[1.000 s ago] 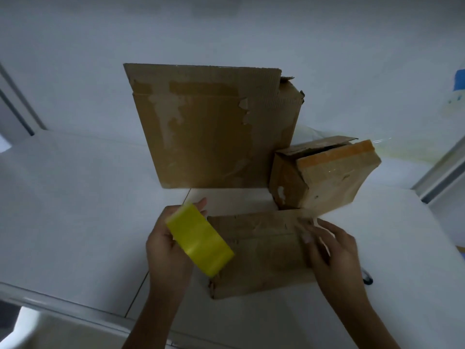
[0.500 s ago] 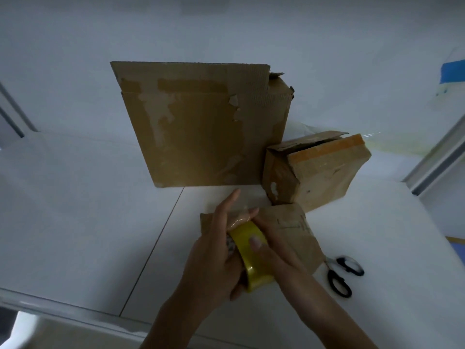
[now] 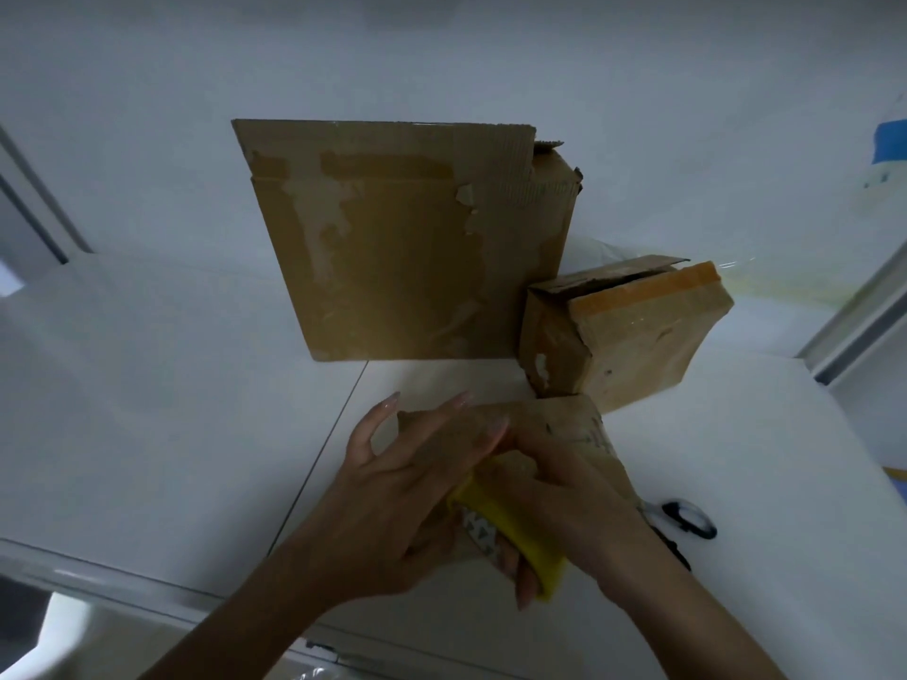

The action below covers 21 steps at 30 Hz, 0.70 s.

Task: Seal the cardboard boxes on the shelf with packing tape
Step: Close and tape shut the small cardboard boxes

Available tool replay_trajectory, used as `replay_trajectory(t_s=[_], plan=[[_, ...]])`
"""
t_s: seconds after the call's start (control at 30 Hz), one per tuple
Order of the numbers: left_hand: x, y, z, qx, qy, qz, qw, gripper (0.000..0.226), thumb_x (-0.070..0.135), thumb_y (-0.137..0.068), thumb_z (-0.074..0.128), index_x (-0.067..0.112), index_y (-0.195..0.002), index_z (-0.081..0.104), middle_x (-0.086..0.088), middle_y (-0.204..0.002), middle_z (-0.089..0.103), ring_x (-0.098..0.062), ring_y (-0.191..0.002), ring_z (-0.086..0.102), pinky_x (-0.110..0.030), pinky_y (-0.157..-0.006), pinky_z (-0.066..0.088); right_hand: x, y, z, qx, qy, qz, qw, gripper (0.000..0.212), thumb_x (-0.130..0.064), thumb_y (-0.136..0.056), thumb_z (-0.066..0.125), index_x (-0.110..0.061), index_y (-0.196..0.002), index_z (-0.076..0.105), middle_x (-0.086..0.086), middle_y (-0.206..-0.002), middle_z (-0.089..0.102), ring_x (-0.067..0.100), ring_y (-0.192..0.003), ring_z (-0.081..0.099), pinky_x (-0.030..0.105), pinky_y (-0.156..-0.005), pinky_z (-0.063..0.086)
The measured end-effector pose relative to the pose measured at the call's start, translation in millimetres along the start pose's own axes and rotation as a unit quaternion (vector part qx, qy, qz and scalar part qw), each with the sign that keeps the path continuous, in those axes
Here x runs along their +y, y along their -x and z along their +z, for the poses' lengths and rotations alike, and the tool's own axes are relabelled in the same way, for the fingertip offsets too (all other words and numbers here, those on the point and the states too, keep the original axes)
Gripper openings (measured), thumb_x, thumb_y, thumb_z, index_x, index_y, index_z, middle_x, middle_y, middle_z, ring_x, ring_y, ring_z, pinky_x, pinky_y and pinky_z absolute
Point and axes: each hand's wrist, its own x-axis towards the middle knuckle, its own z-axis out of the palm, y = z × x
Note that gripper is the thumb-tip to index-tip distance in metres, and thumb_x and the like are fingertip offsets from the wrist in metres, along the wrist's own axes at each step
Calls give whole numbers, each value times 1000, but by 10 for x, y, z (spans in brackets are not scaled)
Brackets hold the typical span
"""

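Sealing apparently unbegun: left hand (image 3: 392, 507) grips the tape roll (image 3: 513, 530), two fingers spread, right hand (image 3: 579, 498) pinching its rim above the flat box (image 3: 584, 434).

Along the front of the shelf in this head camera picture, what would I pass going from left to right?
left hand → yellow tape roll → right hand → scissors
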Motion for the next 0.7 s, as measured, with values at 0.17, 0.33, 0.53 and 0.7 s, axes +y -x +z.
replay_trajectory(t_s=[0.17, 0.33, 0.53, 0.7], plan=[[109, 29, 4, 17, -44, -18, 999, 111, 54, -72, 78, 31, -158, 11, 14, -166, 5, -12, -144, 32, -42, -120, -3, -51, -27, 57, 45, 81, -30, 995, 12, -33, -98, 50, -35, -94, 60, -17, -68, 63, -4, -47, 60, 6, -37, 40], [251, 49, 5, 19, -48, -61, 997, 97, 59, -76, 64, 26, -156, 21, 2, -145, 53, -16, -150, 22, -42, -120, -2, -88, -50, 46, 52, 124, -24, 991, 15, -32, -99, 47, -34, -95, 61, -11, -68, 65, -2, -47, 61, 8, -37, 40], [242, 26, -78, 5, -58, -164, 985, 94, 79, -80, 46, 23, -154, 28, 8, -130, 63, -20, -132, 51, -46, -119, 6, -91, -47, 51, 114, 178, -76, 975, 22, -22, -94, 55, -26, -75, 64, -9, -62, 66, 12, -50, 64, 16, -40, 46], [91, 73, -203, -26, 233, -375, 897, 122, 105, -57, 27, 33, -156, 22, 43, -121, 54, 10, -131, 42, -33, -112, 25, -108, 29, -68, 127, 87, -38, 987, 14, -23, -94, 57, -21, -84, 67, 4, -74, 67, 0, -46, 59, 8, -35, 39]])
